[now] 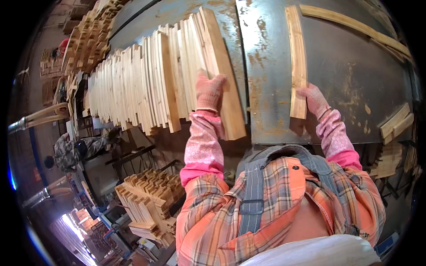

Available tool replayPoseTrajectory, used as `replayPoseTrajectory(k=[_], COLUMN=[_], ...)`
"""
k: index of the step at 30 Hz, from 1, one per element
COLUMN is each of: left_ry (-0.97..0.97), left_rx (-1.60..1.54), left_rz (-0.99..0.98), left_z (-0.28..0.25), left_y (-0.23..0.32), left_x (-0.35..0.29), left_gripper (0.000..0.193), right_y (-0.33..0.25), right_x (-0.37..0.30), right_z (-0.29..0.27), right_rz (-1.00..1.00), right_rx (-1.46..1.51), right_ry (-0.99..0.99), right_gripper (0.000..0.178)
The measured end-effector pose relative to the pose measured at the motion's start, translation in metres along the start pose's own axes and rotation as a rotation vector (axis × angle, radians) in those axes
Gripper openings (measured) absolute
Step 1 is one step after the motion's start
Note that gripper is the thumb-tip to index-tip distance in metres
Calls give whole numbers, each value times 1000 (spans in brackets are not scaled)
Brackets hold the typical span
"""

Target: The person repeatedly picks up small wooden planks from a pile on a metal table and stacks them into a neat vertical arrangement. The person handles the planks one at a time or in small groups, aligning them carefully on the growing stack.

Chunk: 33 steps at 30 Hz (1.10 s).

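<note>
A long row of pale wooden strips (128, 84) stands on edge, side by side, on the left part of a metal table (266, 106). At the row's right end my left hand (209, 91), in a pinkish work glove, is closed on a wider wooden board (222, 66). My right hand (314, 100), gloved alike, grips the near end of a single wooden slat (297, 57). That slat lies apart from the row, across a gap on the right part of the metal surface. The fingers under the slat are partly hidden.
Long wooden pieces (350, 24) lie at the table's far right, and short offcuts (396, 122) rest at its right edge. Stacked wood (151, 199) stands below on the left. Another person in camouflage clothing (69, 153) is farther left, near more stacked timber (88, 35).
</note>
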<state>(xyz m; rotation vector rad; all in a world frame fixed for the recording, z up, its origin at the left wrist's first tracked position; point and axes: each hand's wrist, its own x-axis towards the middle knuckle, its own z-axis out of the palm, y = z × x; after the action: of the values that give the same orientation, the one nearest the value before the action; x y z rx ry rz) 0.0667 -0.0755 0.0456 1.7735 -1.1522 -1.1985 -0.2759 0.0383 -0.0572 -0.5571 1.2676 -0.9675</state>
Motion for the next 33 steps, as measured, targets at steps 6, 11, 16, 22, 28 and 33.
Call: replayPoseTrajectory(k=[6, 11, 16, 22, 28, 33], left_ry=[196, 279, 285, 202, 354, 380], left_rx=[718, 1306, 1299, 1195, 1204, 1058], left_rz=[-112, 33, 179, 101, 149, 96], left_z=[-116, -142, -158, -127, -128, -141], left_y=[-25, -59, -121, -76, -78, -117], left_x=[46, 34, 50, 37, 15, 16], left_gripper=[72, 75, 70, 51, 57, 60], right_y=[26, 9, 12, 29, -17, -13], right_x=[19, 46, 76, 56, 13, 3], right_z=[86, 210, 256, 204, 134, 67], right_rz=[15, 51, 154, 28, 134, 111], right_rx=[-335, -850, -1002, -1047, -854, -729], right_ry=[2, -142, -335, -321, -264, -112], right_gripper=[42, 56, 63, 64, 55, 49])
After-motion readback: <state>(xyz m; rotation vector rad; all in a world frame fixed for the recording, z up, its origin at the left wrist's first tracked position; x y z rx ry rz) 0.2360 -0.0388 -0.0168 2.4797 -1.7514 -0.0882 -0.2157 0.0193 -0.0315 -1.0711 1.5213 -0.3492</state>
